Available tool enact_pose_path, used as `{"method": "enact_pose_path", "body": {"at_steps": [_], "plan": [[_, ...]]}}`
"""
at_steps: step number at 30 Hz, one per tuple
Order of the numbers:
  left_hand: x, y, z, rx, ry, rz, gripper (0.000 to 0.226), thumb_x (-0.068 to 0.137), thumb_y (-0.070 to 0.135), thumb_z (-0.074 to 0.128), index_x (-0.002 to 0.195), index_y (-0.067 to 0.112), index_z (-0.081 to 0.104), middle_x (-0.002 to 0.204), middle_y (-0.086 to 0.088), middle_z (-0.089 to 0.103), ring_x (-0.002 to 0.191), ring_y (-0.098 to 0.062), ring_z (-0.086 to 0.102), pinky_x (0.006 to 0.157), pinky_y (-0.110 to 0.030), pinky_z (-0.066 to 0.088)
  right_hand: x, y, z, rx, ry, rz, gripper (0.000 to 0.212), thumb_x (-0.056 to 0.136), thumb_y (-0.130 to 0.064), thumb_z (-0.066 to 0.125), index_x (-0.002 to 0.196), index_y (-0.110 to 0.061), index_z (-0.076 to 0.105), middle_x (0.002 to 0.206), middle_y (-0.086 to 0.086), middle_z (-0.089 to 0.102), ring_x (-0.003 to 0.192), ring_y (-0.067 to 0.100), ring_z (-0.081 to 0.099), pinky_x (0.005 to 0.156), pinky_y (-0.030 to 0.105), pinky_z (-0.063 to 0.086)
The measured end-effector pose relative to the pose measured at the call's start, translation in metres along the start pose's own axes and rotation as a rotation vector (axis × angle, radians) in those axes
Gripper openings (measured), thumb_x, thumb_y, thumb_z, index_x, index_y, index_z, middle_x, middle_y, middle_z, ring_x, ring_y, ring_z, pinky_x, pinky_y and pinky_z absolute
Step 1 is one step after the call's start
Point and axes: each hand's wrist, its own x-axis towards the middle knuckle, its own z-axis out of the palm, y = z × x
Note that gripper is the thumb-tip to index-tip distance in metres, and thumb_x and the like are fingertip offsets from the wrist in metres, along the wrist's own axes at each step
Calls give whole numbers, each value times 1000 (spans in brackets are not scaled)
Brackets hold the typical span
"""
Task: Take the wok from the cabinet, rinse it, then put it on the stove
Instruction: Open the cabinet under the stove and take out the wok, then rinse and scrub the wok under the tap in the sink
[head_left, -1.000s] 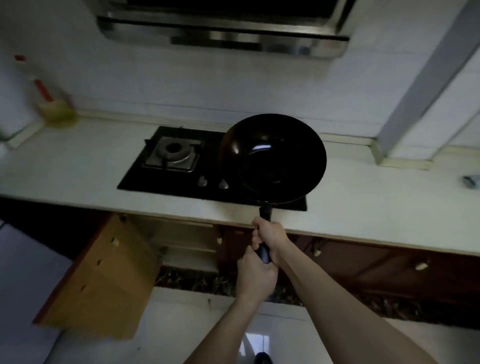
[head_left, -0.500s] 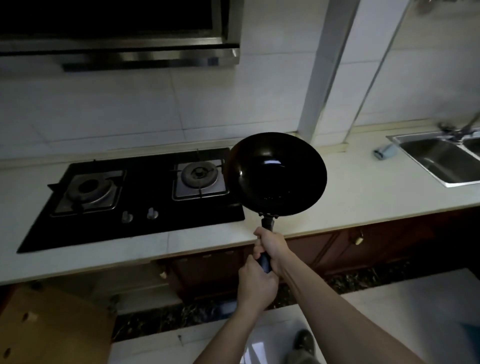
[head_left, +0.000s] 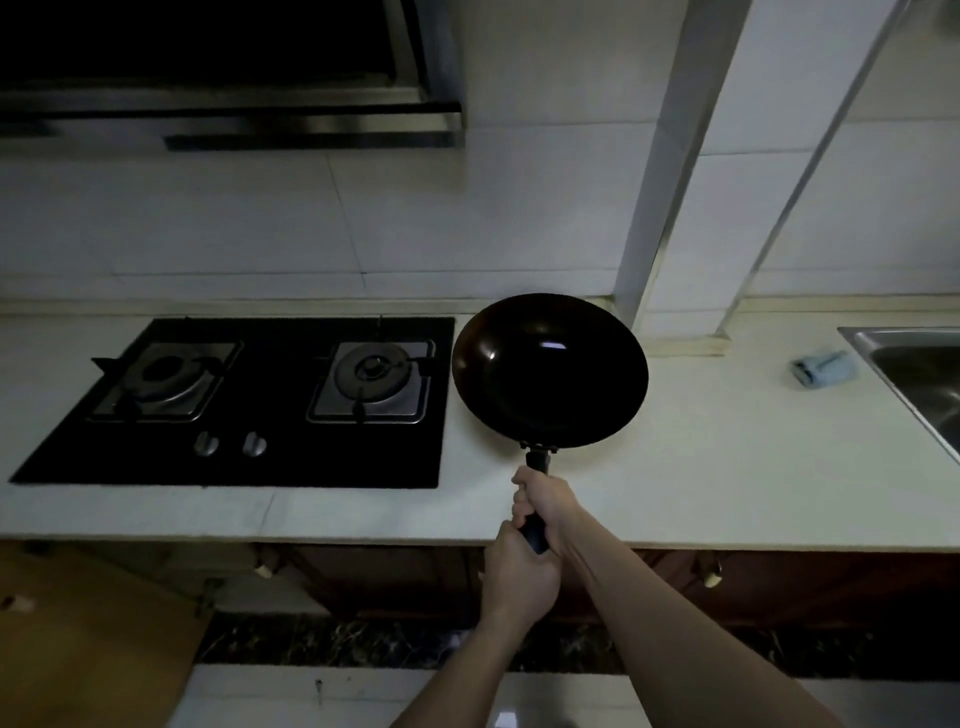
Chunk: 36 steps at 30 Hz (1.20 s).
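I hold a black wok (head_left: 549, 370) level above the white counter, just right of the black two-burner stove (head_left: 291, 452). Both hands grip its dark handle: my right hand (head_left: 545, 501) nearer the bowl, my left hand (head_left: 519, 577) around the handle's end. The wok's inside looks dark and shiny, with a small highlight. A steel sink (head_left: 914, 374) shows at the right edge.
A range hood (head_left: 228, 119) hangs over the stove. An open wooden cabinet door (head_left: 93, 634) juts out at lower left. A small light-blue object (head_left: 823, 368) lies on the counter (head_left: 727, 467) beside the sink. A white wall column (head_left: 675, 156) rises behind the wok.
The view has swung right and levelled: the stove now lies left of the wok instead of under it, and the sink stays at the right edge. Both hands keep their grip.
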Motion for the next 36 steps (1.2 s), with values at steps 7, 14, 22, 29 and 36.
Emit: {"method": "enact_pose_path", "body": {"at_steps": [7,14,22,29,36], "plan": [[22,1,11,26,25,0,14,80,33,62,83,22,52,88,-2,66,74,-17,64,51,-23,42,23,-8,-4,-7,-31,50,22,88,-4,54,73,-14,42,45,-1,35,33,13,32,35,24,33],[33,0,19,27,20,-1,16,82,33,61,85,20,54,86,-2,66,68,-15,63,49,-22,41,35,-11,-8,-34,-28,76,22,88,-4,54,74,-15,41,44,-2,35,33,13,32,35,24,34],[39,-1,29,-16,25,-30,17,80,31,63,88,18,57,83,-2,69,64,-14,65,46,-23,44,43,-13,-14,-67,-16,100,21,88,-5,55,73,-13,43,44,-1,37,32,14,34,36,25,35],[43,-2,34,-27,14,-42,14,79,27,61,85,15,56,78,-4,67,55,-10,59,38,-17,40,46,-15,-19,-74,-30,113,21,89,-6,55,72,-12,44,43,0,37,33,15,35,41,29,37],[49,-9,24,9,-149,-59,18,81,34,62,91,20,60,67,5,66,52,-10,60,48,-24,45,37,-11,-27,-43,-150,116,34,101,-24,58,74,-3,56,58,11,61,49,23,63,59,33,55]]}}
